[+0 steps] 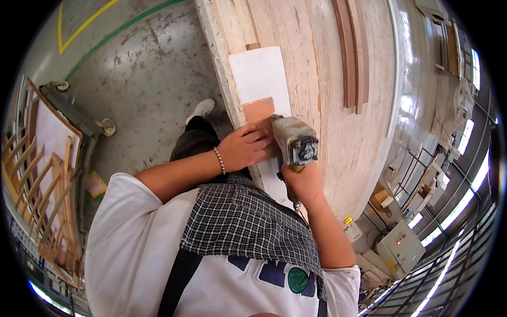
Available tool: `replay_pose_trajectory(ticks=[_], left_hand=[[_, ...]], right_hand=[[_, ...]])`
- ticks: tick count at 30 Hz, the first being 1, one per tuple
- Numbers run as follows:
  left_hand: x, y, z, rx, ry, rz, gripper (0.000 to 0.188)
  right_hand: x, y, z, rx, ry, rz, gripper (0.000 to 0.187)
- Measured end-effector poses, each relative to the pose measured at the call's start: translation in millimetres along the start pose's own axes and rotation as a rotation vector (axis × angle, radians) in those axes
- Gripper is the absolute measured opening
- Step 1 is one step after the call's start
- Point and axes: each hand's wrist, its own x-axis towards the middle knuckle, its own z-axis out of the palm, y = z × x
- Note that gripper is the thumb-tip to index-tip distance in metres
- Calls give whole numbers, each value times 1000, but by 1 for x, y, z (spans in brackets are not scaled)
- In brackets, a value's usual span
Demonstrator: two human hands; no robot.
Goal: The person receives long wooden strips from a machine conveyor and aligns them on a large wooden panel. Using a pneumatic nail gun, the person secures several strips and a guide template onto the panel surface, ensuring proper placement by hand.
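Observation:
My right hand (303, 182) is wrapped round the handle of a worn air nail gun (293, 134). Its nose meets the edge of a small reddish-brown wood piece (259, 108). That piece lies across a long white panel (261, 71) on the wooden workbench (298, 42). Flat on the wood piece, just left of the nail gun, rests my left hand (245, 148), fingers stretched out and holding nothing. My fingers and the tool hide part of the wood piece. At the panel's far end sits a small wooden block (253, 46).
Long brown wood strips (351, 58) lie on the bench's right side. On the left, a wheeled cart (79, 113) stands near a stack of wooden frames (45, 195). A pale control box (398, 245) stands at the lower right, with cables nearby.

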Motion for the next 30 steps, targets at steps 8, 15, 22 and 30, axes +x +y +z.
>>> replay_pose_trajectory(ticks=[8, 15, 22, 30], left_hand=[[-10, 18, 17, -32, 26, -6, 24], [-19, 58, 21, 6, -63, 134, 27], [10, 98, 20, -498, -93, 202, 61], [24, 123, 31, -565, -59, 439, 40]], right_hand=[[7, 46, 7, 66, 27, -102, 32], [-30, 86, -10, 446, 5, 75, 38], [-32, 139, -56, 1197, 118, -93, 33], [-41, 180, -45, 1575, -78, -54, 56]])
